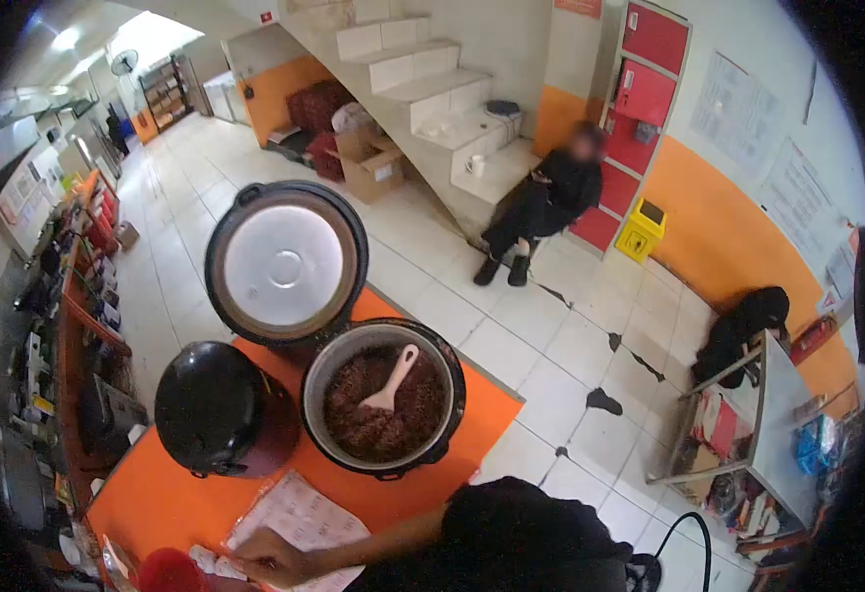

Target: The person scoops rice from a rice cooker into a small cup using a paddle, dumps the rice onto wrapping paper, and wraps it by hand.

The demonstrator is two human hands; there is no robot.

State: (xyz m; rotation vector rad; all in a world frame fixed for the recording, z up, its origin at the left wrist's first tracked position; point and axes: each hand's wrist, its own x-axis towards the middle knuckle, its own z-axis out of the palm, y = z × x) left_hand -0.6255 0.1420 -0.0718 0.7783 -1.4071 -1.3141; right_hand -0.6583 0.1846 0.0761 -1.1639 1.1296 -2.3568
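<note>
My right hand (273, 558) reaches in from the bottom, its fingers curled together over the near edge of a printed paper sheet (299, 511) on the orange table. What the fingers hold, if anything, is hidden. A crumpled white piece (214, 562) lies at the fingertips, and a red round container (168, 570) is just left of it. Beyond the sheet, an uncovered cooker pot (312, 424) holds dark, grainy food (373, 434) with a pale paddle (393, 380) resting in it. Its lid (285, 261) stands raised behind. Outside the frame is my left hand.
Beside the uncovered pot stands a closed black pot (217, 409) on the orange table (146, 508). A person (556, 192) sits by the white stairs (442, 94). Red lockers (640, 94), a yellow bin (642, 229) and a loaded metal shelf table (783, 434) are on the right.
</note>
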